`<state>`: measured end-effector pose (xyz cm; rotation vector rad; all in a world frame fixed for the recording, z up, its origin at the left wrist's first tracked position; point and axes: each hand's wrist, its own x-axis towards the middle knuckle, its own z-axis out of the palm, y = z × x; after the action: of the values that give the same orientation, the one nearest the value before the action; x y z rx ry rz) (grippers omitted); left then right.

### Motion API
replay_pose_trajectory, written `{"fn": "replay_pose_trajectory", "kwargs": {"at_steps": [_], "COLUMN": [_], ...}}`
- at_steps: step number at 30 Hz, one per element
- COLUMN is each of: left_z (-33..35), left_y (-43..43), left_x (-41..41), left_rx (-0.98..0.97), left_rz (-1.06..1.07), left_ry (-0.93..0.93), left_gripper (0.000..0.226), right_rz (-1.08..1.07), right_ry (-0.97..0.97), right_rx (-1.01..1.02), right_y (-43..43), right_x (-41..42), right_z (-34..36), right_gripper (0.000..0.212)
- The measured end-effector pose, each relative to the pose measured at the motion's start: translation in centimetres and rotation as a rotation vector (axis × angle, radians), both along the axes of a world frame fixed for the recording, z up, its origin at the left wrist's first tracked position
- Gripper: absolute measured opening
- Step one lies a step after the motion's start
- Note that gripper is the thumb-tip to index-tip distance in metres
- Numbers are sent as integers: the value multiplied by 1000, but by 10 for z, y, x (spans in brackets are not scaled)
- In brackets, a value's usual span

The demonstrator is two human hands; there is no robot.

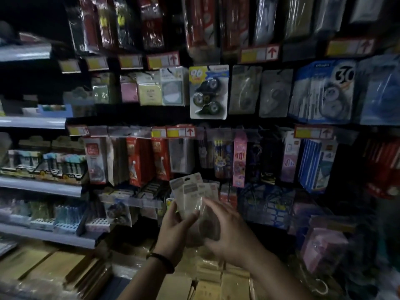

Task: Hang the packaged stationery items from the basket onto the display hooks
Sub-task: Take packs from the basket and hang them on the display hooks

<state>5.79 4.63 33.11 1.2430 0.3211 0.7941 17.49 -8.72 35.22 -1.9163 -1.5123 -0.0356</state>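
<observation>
I hold a small fan of clear blister packs with pale card backs in front of the lower display row. My left hand grips the packs from the left, thumb across their front. My right hand holds them from the right side, fingers curled behind and over the plastic. The packs' hang tabs point up toward the row of hooks with red packs. No basket is in view.
The pegboard wall is crowded with hanging goods: correction-tape cards, sticky notes, blue packs. Yellow price tags line the hook rails. Shelves with small items run at the left. Brown boxes lie below.
</observation>
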Motion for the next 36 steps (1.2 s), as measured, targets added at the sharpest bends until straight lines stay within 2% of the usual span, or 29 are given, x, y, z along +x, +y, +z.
{"fn": "replay_pose_trajectory", "kwargs": {"at_steps": [2, 5, 14, 19, 25, 33, 36], "left_z": [24, 58, 133, 168, 200, 226, 226], "left_y": [4, 8, 18, 37, 54, 59, 60], "left_x": [0, 5, 27, 38, 60, 82, 86], "left_rx": [-26, 22, 147, 204, 287, 349, 343], "left_rz": [-29, -48, -59, -34, 42, 25, 23], "left_ry": [-38, -71, -66, -89, -88, -75, -80], "left_gripper": [42, 45, 44, 41, 40, 39, 38], "right_rz": [39, 37, -30, -195, -382, -489, -455], "right_ry": [-218, -351, -481, -605, -702, -842, -907], "right_rx": [-8, 101, 243, 303, 234, 288, 297], "right_y": [-1, 0, -3, -14, -8, 22, 24], "right_x": [14, 29, 63, 103, 140, 164, 167], "right_z": [13, 37, 109, 162, 221, 243, 238], "right_gripper": [105, 100, 87, 91, 86, 85, 87]}}
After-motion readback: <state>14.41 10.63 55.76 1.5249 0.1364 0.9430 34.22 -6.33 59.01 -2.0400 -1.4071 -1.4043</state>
